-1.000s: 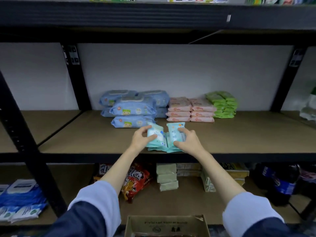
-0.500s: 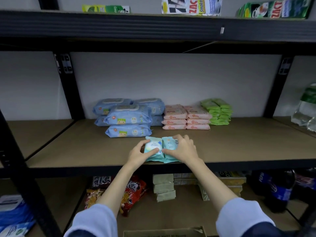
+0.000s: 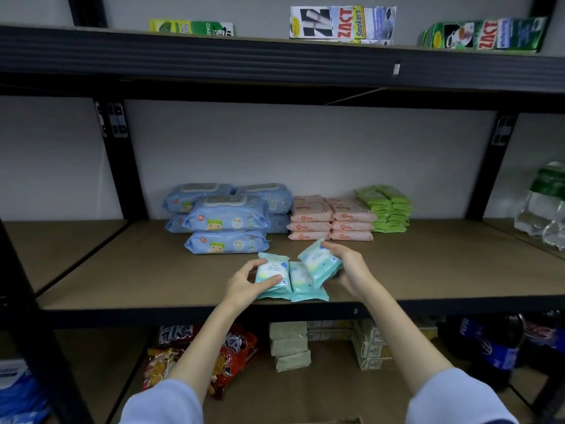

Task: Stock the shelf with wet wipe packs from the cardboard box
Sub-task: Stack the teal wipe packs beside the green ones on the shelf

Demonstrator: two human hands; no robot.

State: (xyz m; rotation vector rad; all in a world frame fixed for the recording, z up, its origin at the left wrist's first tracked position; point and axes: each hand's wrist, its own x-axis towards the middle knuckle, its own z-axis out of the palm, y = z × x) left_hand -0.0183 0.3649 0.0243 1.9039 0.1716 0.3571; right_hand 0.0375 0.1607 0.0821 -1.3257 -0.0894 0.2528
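Head view of the middle shelf (image 3: 428, 270), a brown board in a black metal frame. The left hand (image 3: 244, 284) gripped a teal wet wipe pack (image 3: 273, 275) lying near the shelf's front edge, thumb across its lower face and fingers curled round its left side. The right hand (image 3: 351, 269) gripped a second teal pack (image 3: 319, 261), held tilted and raised above the board, with fingers on its upper right edge. A third teal pack (image 3: 302, 286) lay flat on the shelf between the two, touching the left-hand pack and partly covered by the tilted one. Behind them, toward the back wall, stood stacks of blue wipe packs (image 3: 226, 221), pink wipe packs (image 3: 331, 218) and green wipe packs (image 3: 388, 208), side by side from left to right. Toothpaste cartons (image 3: 342, 24) lay on the upper shelf. On the lower shelf were red snack bags (image 3: 232, 353), grey-green blocks (image 3: 289, 347) and dark cola bottles (image 3: 492, 347). Only a sliver of the cardboard box (image 3: 330, 420) showed at the bottom edge of the view, between light blue sleeves.
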